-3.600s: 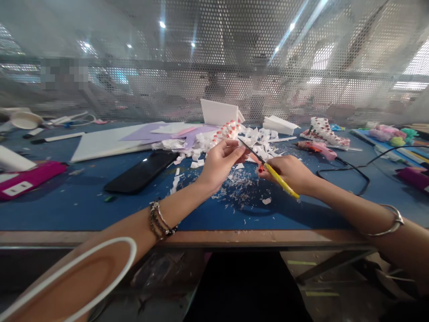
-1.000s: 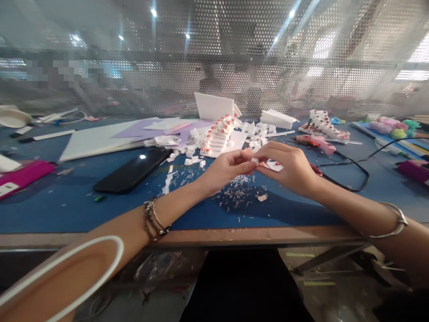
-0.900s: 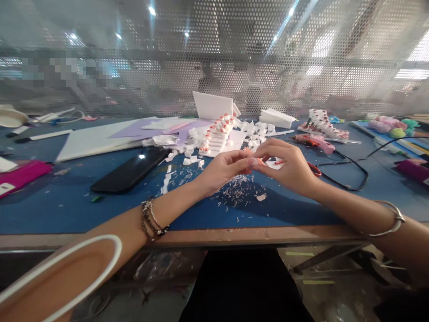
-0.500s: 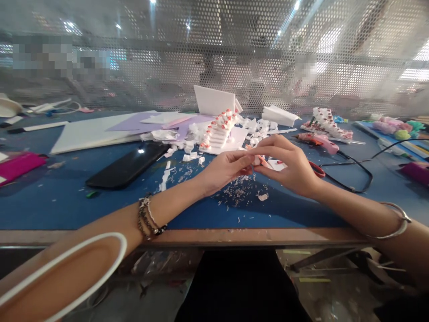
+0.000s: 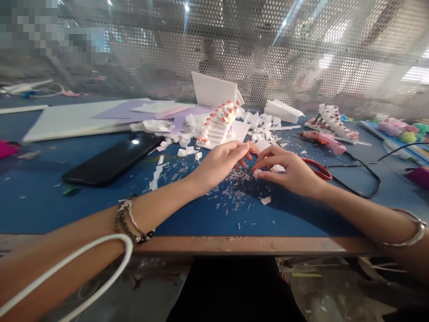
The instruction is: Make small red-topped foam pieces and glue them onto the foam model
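My right hand pinches a small white foam piece between thumb and fingertips, just above the blue tabletop. My left hand hovers close beside it, fingers loosely apart and nothing visible in them. White foam crumbs are scattered under both hands, with a larger pale scrap nearer the front edge. Behind the hands stands a small white stepped model topped with red-and-white bits. Partly hidden behind my right hand are red scissor handles.
A black phone lies left, before white and lilac foam sheets. White scraps heap around the model. On the right are a pink glue gun with a black cord and a second decorated model. A perforated metal screen stands behind.
My hands have come apart from each other. The right hand has lowered with the small white piece, and the left hand's fingers have loosened. The view has shifted slightly.
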A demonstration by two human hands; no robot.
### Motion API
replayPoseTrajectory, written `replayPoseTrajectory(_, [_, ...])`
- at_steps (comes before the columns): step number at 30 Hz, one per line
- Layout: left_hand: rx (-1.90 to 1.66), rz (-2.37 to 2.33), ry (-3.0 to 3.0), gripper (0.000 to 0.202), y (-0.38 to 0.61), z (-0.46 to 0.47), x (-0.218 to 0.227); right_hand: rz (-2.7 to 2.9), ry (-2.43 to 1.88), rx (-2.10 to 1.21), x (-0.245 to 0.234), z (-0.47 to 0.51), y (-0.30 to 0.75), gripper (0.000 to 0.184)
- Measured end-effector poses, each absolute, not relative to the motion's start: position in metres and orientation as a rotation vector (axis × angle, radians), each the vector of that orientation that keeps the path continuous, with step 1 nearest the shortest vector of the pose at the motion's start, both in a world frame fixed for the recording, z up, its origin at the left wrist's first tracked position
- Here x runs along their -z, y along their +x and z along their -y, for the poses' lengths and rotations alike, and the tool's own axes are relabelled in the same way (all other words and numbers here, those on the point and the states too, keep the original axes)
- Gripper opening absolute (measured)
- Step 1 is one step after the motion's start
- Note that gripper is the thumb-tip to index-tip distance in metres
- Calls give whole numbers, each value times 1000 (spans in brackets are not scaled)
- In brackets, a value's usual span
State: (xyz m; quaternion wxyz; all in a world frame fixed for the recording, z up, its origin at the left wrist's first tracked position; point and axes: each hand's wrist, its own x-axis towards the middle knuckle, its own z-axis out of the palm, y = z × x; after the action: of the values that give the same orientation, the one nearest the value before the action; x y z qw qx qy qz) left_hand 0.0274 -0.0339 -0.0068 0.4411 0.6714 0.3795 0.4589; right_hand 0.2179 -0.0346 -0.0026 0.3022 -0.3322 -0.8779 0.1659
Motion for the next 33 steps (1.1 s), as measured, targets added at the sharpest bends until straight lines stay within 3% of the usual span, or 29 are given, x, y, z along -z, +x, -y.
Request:
replayPoseTrajectory(5, [-1074, -1000, 1938, 14, 20, 30, 5, 2567, -911, -212, 2, 31, 223, 21])
replayPoseTrajectory(10, [-826, -982, 2369, 21, 5, 24, 5, 2472, -944, 74, -16, 20, 239, 25])
replayPoseTrajectory(12, [-733, -861, 2499, 17, 0, 21, 6, 2616, -952, 257, -22, 9, 243, 35])
replayPoseTrajectory(15, [-603, -707, 2599, 28, -2, 18, 8, 2883, -906, 578, -25, -12, 239, 48])
replayPoseTrajectory(24, [-448, -740, 2670, 39, 11, 12, 11, 3036, -565, 826, -10, -55, 216, 20])
replayPoseTrajectory(29, [-471, -640, 2692, 25, 19, 6, 9, 2879, -276, 1188, -7, -60, 219, 18])
replayPoseTrajectory(33, [-475, -601, 2771, 22, 21, 4, 9, 2647, -394, 1273, -17, -58, 231, 19])
